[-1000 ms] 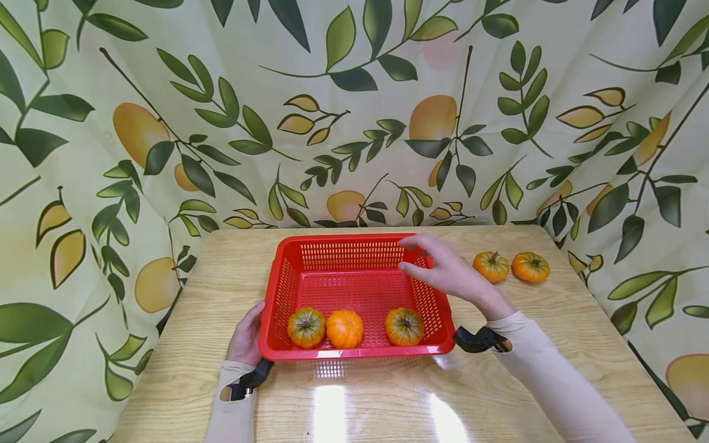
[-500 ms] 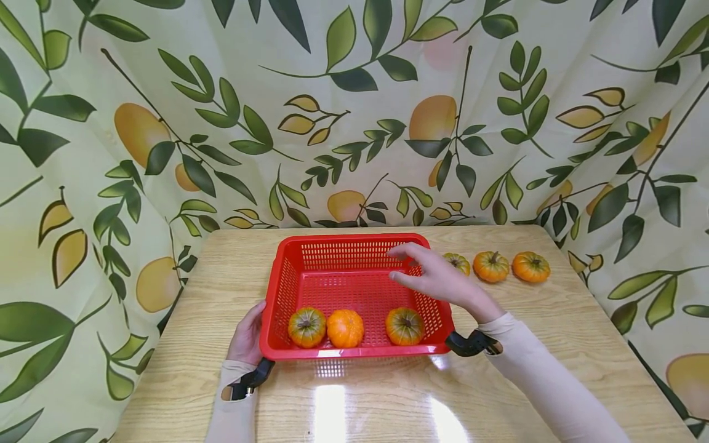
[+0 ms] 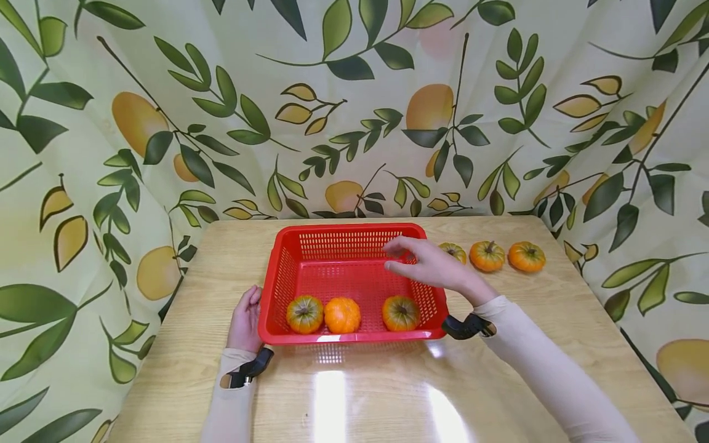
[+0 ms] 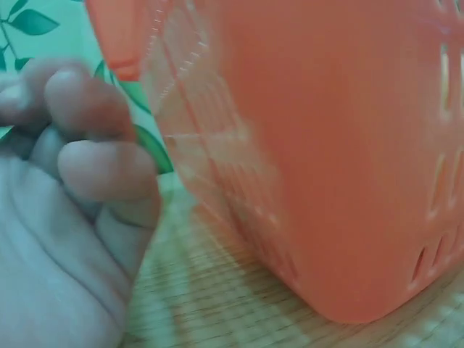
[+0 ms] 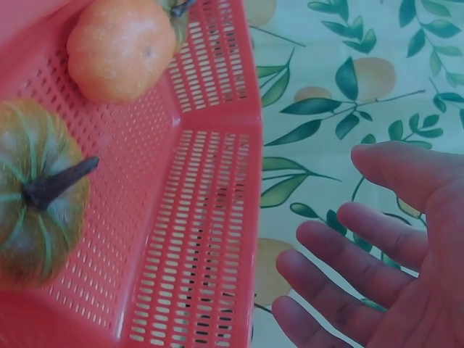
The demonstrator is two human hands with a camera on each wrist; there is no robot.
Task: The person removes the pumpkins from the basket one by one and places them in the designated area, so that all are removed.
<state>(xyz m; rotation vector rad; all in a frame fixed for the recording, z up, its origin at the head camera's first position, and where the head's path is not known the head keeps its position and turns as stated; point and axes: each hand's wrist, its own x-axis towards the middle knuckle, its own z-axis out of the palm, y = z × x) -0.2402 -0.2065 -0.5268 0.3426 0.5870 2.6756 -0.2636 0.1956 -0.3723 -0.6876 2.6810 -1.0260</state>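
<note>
A red plastic basket with perforated walls stands on the table. Along its near side sit a green-and-orange pumpkin, an orange pumpkin and another green-and-orange pumpkin. My right hand hovers over the basket's right side, thumb and fingers spread, holding nothing. The right wrist view shows that hand apart from the basket wall. My left hand is beside the basket's left wall. Its fingers are loosely bent around nothing, with a gap to the basket in the left wrist view.
To the right of the basket, a row of small pumpkins lies on the wooden table: one partly behind my right hand, one in the middle and one at the end. A leaf-patterned cloth hangs behind.
My right hand has shifted left over the basket, uncovering part of a pumpkin behind it. My left hand's fingers have bent more. The head view has tilted slightly down.
</note>
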